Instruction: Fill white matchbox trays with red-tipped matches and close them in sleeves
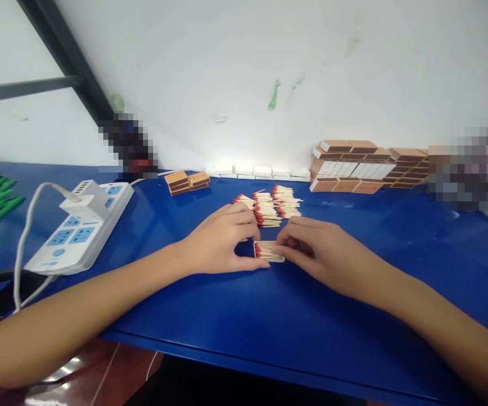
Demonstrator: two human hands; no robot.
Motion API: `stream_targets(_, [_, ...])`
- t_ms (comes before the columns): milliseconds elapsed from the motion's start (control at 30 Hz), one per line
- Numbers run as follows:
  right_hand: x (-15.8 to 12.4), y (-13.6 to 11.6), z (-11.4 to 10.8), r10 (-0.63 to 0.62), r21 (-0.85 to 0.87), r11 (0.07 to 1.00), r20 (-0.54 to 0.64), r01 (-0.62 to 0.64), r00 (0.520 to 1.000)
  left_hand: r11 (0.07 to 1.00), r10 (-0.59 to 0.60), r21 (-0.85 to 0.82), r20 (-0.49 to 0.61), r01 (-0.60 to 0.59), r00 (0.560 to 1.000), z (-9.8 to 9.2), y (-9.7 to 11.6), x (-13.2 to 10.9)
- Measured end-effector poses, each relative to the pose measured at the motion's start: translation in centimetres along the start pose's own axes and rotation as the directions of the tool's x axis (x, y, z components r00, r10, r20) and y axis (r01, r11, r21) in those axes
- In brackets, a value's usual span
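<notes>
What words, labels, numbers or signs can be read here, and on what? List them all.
None can be read.
Brown matchboxes left of centre: print on top, too small.
Box stack at right: any print too blurred.
White power strip: marks near its lower end, too small and blurred.

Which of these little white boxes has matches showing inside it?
The small white tray between the left hand and the right hand: red-headed matches lie in it. No matches show in the white boxes along the wall.
</notes>
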State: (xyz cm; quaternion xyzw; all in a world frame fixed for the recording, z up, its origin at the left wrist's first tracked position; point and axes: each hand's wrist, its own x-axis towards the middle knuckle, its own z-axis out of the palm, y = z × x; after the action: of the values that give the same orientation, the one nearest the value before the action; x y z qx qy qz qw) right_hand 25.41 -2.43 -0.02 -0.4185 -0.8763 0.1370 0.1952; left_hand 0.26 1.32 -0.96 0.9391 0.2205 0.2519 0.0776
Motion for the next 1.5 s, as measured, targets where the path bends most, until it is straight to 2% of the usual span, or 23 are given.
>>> stream_targets(167, [0.9,2.1,0.3,-0.019,-0.023,1.0,-0.162,0.016,0.987,1.0,0.008,0.014,0.015,-0.008,1.0,0.2,0.2,0.0])
stream_targets(267, [1.8,3.0,1.1,-0.06,-0.06,0.997,-0.147,0.052,0.987,1.0,0.008,0.012,0.023,-0.008,1.0,0.2,0.3,0.0])
stream_targets(400, [2.6,3.1,1.9,-0.029,-0.084,0.996,-0.105,0.02,0.994,1.0,0.002,0.011,0.018,-0.002,1.0,0.1,0.2,0.0])
stream_targets(667, [2.5,3.4,1.7,0.03,-0.074,0.997,-0.049,-0.033,0.998,1.0,0.021,0.02,0.01,-0.021,1.0,0.2,0.0,0.0])
stream_targets(1000, [2.3,3.8,1.6,0.014,-0.112,0.994,-0.067,-0.021,0.998,1.0,0.002,0.01,0.008,-0.002,1.0,0.2,0.0,-0.1])
stream_targets(1167, [1.8,2.7,0.6,0.028,-0.062,0.998,-0.078,-0.032,0.997,1.0,-0.004,0.007,-0.004,0.004,1.0,0.1,0.0,0.0])
stream_targets(1367, [0.7,0.3,0.6,0.018,0.019,1.0,0.055,-0.019,0.998,1.0,-0.016,0.008,0.001,0.016,1.0,0.0,0.0,0.1])
stream_targets(1500, [0.6,-0.4,1.0,0.008,0.001,1.0,0.07,-0.008,0.998,1.0,-0.01,0.013,0.003,0.01,1.0,0.0,0.0,0.1])
